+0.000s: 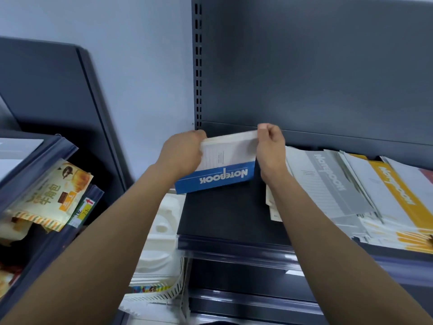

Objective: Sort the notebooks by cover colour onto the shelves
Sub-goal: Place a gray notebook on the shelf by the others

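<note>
A stack of blue-covered notebooks (222, 170) stands tilted on edge at the back left of the dark shelf (225, 216). My left hand (181, 153) grips its left end. My right hand (269, 148) pinches its top right corner. The white word NOTEBOOK on the blue band reads upside down. To the right on the same shelf lie overlapping grey notebooks (328, 181) and yellow notebooks (396, 186), fanned out flat.
A slotted upright (198, 66) and dark back panel rise behind the shelf. Left, a second shelf unit holds snack bags (51, 195). A white basket with moulded trays (161, 238) sits below between the units. Lower shelf edges (234, 254) jut forward.
</note>
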A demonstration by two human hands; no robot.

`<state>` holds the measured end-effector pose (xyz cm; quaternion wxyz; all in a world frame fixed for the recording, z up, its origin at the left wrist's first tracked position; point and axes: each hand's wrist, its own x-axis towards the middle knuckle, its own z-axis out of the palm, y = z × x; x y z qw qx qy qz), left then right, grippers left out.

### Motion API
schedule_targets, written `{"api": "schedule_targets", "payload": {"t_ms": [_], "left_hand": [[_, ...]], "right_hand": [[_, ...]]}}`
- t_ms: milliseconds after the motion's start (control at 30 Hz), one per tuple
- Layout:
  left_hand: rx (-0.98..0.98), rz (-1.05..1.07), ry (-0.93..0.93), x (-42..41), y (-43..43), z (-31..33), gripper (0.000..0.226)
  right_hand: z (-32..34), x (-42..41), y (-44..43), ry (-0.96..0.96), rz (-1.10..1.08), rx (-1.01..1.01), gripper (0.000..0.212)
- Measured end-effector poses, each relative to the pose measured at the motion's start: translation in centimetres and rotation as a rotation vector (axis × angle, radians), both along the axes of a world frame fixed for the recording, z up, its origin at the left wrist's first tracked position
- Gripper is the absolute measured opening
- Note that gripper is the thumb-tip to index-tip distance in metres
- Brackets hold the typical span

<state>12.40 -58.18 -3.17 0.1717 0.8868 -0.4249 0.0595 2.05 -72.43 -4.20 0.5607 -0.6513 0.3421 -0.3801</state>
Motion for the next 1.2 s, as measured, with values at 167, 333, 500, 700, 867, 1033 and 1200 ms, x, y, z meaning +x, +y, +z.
{"api": "schedule_targets", "payload": {"t_ms": [167,333,500,700,867,1033,1200], "left_hand": [[-0.246,0.146,0.526,0.5,0.3,1.5,0.016],[-0.293,0.384,1.055,0.3,0.2,-1.4,0.031],[-0.093,0.459,1.042,-1.9,0.2,-5.3,0.045],[0.029,0.495,0.874,-2.5,-0.9,-5.7,0.039],[0.2,0.481,0.687,-3.1,-1.3,-5.6,0.027],[0.326,0.493,0.628,-3.3,-2.0,-5.4,0.038],[0.31,0.604,0.501,-4.4,-2.0,-5.4,0.029]], "right_hand": [[2.7,-0.5,-1.7,-0.084,-0.072,-0.044,0.013],[2.7,-1.6,-2.2,-0.068,-0.076,-0.061,0.01],[1.7,-2.8,-2.4,0.071,0.003,-0.142,0.012],[1.3,-4.4,-3.0,0.468,0.191,-0.385,0.03],[1.6,-6.7,-4.3,0.633,0.217,-0.451,0.036],[1.9,-8.9,-6.0,0.642,0.202,-0.444,0.034],[2.5,-10.1,-7.1,0.646,0.239,-0.51,0.035]]}}
